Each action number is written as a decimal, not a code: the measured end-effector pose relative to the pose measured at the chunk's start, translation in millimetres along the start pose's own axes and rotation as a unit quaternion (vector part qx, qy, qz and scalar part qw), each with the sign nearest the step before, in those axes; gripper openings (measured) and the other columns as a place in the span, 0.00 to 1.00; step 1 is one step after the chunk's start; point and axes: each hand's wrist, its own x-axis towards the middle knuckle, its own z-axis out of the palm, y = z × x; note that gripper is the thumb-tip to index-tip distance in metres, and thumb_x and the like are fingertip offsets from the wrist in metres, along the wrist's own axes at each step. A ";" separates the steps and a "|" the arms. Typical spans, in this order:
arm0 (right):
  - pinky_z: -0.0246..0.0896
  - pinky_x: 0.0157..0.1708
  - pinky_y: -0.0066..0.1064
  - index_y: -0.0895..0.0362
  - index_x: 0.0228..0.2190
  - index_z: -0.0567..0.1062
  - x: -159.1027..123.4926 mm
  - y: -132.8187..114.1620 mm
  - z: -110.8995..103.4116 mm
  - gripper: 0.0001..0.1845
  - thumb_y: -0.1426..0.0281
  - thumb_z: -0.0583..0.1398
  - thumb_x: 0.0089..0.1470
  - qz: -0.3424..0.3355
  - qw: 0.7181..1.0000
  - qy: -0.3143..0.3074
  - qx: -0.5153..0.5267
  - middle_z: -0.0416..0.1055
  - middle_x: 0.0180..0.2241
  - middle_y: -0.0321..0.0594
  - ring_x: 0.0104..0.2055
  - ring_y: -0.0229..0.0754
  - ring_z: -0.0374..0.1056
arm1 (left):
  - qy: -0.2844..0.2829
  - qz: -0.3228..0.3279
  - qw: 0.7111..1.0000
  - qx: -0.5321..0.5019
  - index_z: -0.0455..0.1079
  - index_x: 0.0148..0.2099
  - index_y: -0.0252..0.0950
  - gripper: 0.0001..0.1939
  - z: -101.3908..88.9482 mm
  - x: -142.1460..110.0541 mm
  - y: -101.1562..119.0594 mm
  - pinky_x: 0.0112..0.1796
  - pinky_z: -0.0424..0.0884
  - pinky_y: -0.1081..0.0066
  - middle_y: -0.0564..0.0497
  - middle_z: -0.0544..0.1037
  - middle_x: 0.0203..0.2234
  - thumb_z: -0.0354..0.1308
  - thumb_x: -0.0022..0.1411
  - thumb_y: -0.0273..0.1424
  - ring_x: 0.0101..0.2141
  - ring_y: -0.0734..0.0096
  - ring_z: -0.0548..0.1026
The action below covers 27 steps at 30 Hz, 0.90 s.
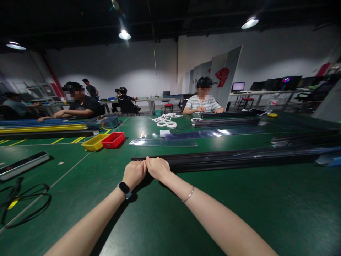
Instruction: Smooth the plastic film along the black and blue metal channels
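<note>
A long black profile strip (226, 161) lies across the green table in front of me, with glossy clear film along parts of it. At its left end my two hands meet, knuckles up and side by side. My left hand (135, 173), with a watch at the wrist, is closed on the strip's end. Right beside it, my right hand (159, 168) is closed too, its fingers curled over the strip. The fingertips of both hands are hidden behind the knuckles.
Beyond the strip lie clear plastic film (165, 143), white tape rolls (170, 124) and a shorter black bundle (226, 122). Left are a yellow bin (95, 142), a red bin (113, 139) and a black cable (29, 195). A person (204, 101) sits opposite.
</note>
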 end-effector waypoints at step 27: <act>0.55 0.30 0.31 0.57 0.26 0.73 -1.2 -0.2 8.7 0.32 0.61 0.34 0.55 -0.023 0.994 0.092 -0.052 0.69 0.25 0.44 0.29 0.41 0.66 | 0.006 0.022 1.000 -0.006 0.64 0.26 0.33 0.17 3.7 1.9 1.5 0.30 0.56 0.72 0.50 0.70 0.21 0.38 0.58 0.31 0.24 0.74 0.66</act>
